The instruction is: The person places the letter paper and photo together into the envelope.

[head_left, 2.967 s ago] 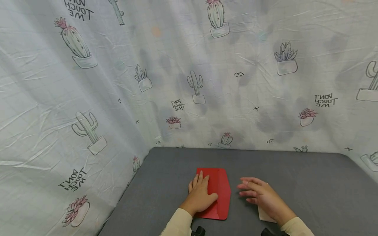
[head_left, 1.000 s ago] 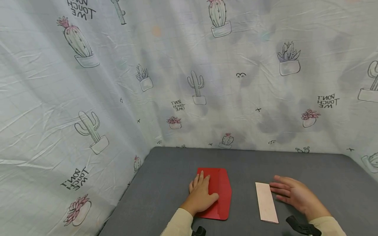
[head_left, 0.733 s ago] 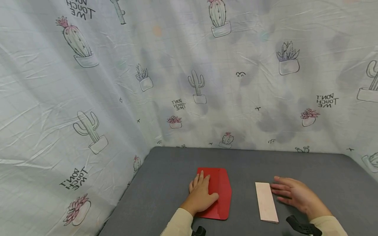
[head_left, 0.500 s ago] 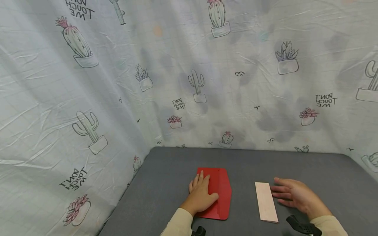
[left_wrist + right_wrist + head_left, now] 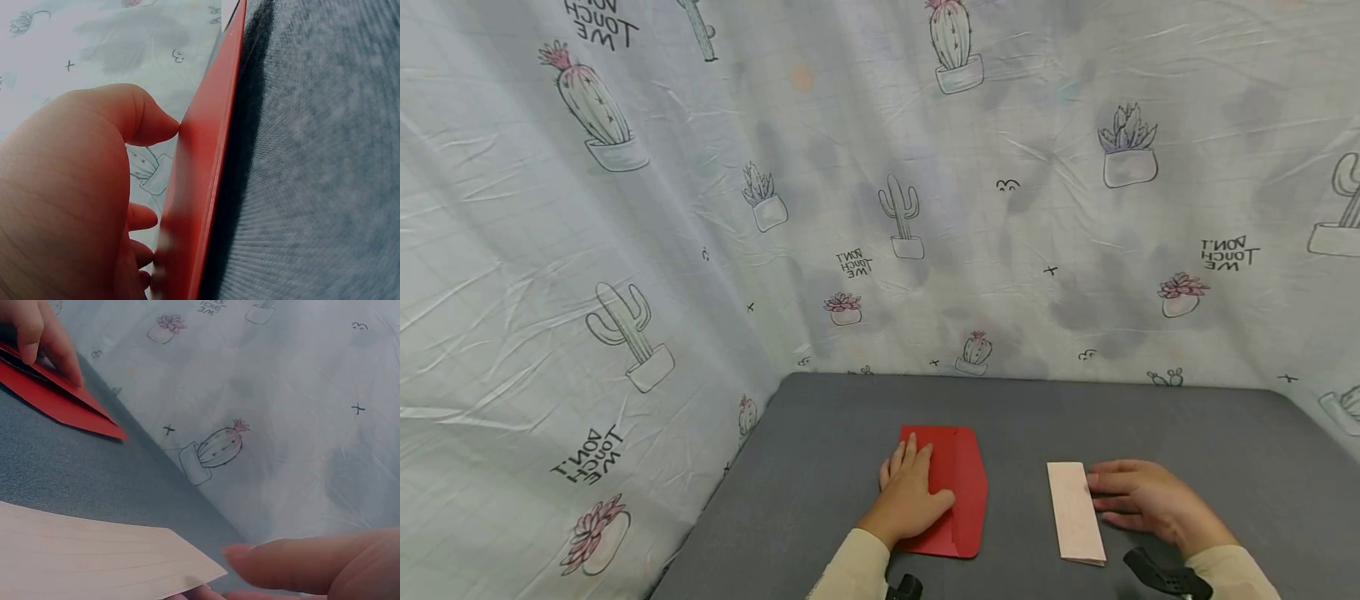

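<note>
A red envelope [image 5: 966, 492] lies on the table with its flap toward the right. My left hand [image 5: 910, 496] rests on it, fingers spread and thumb out to the right. In the right wrist view the envelope's mouth gapes a little. To the right lies a folded sheet of pale lined paper [image 5: 1076, 512], long and narrow. My right hand [image 5: 1157, 500] is at the paper's right edge, fingers reaching toward it. The right wrist view shows some fingertips at the paper's edge, partly hidden by it, while the thumb [image 5: 294, 565] stays apart from the paper.
A grey cloth-covered table [image 5: 850, 408] carries both items. Behind it and along the left hangs a pale curtain [image 5: 820, 167] printed with cacti. Each wrist wears a black strap, the right strap [image 5: 1165, 575] showing more.
My right hand has moved right, off the folded paper, which now shows whole. In the last half second its thumb side has dipped slightly. My left hand and the envelope have stayed put.
</note>
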Motion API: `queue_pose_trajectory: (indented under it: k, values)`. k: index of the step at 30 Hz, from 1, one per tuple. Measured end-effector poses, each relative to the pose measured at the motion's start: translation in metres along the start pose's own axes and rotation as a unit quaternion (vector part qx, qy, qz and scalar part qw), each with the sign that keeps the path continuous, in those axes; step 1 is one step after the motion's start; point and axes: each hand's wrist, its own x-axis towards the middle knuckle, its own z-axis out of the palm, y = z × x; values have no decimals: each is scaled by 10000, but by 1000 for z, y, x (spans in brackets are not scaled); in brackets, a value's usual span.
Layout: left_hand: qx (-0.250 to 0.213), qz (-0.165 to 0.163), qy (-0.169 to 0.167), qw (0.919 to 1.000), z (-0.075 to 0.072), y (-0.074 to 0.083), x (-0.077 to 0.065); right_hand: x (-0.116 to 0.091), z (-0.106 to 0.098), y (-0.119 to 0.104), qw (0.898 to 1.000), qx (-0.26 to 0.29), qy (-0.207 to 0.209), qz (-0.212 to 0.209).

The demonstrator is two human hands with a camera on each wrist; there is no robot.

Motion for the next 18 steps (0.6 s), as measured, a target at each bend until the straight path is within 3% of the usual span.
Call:
queue_pose_trajectory:
  k: [13,18]
  values:
    - [-12,-29,30,10000,-1,1,1,1,9,2,9997,-139,-139,-170]
    - [14,-15,40,10000,0,2,1,3,6,0,9986,-103,97,-502]
